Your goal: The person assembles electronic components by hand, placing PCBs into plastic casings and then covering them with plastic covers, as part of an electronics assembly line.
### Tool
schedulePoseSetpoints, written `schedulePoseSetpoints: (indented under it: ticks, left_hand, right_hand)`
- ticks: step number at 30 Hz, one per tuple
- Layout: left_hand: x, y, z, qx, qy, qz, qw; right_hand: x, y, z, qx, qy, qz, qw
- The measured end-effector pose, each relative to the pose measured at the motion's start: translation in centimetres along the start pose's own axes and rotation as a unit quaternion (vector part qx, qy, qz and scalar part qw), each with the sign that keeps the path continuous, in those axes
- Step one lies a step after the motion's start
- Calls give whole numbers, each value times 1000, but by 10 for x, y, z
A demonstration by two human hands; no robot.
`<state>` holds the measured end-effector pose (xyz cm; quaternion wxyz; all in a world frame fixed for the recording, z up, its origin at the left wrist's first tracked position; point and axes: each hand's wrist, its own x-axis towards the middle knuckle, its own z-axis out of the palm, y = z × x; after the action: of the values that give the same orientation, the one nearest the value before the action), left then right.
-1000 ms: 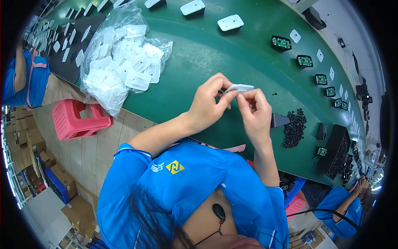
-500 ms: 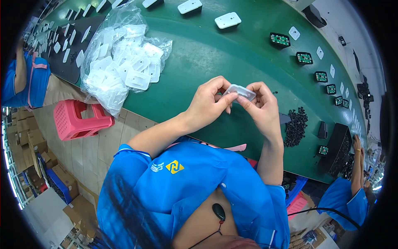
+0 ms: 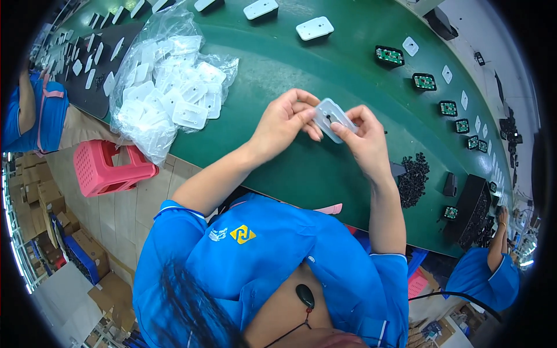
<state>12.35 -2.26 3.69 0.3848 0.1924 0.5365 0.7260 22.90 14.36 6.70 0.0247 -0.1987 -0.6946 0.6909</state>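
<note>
A translucent white plastic cover [image 3: 341, 116], rectangular with rounded corners, is held up over the green table with its broad face turned toward me. A small black part [image 3: 329, 118] sits near its middle. My right hand [image 3: 366, 138] pinches the cover at its right side, thumb on the face and fingers behind. My left hand [image 3: 285, 123] has its thumb and fingertips at the cover's left edge; the other fingers curl below. To the left lies a clear plastic bag [image 3: 161, 136] full of similar white covers [image 3: 189, 115]. A pile of small black parts [image 3: 413, 180] lies right of my right hand.
White-topped black cases [image 3: 315, 28] stand along the far side. Open black cases with green circuit boards [image 3: 389, 56] line the right, beside loose white covers [image 3: 411, 46]. A black bin [image 3: 469, 211] stands at right. Co-workers [image 3: 484, 278] sit at both sides; a pink stool [image 3: 104, 168] stands left.
The cover has tilted upright, so its face and the black part now show. My left hand has shifted slightly up and left, its fingers loosening toward the cover's edge.
</note>
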Motion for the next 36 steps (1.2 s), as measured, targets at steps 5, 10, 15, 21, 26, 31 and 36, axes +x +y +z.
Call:
schedulePoseSetpoints:
  ticks: [5, 10, 15, 21, 26, 31, 36]
  left_hand:
    - [37, 2, -22, 233, 84, 7, 969]
    - [62, -4, -33, 496, 47, 139, 856]
    - [58, 3, -16, 597, -1, 128, 792]
    - [40, -9, -17, 599, 52, 206, 772]
    - [12, -14, -7, 625, 90, 253, 733]
    - [8, -17, -7, 641, 79, 243, 724]
    - [10, -18, -18, 628, 47, 275, 727]
  right_hand:
    - [57, -8, -37, -360, 163, -222, 891]
    - [135, -4, -120, -586, 169, -261, 748]
    - [175, 6, -133, -576, 110, -270, 764]
    - [140, -14, -98, -405, 109, -173, 891]
    - [81, -13, -70, -315, -22, -85, 945]
    - [60, 1, -68, -386, 20, -151, 910]
    - [38, -2, -60, -428, 39, -195, 882]
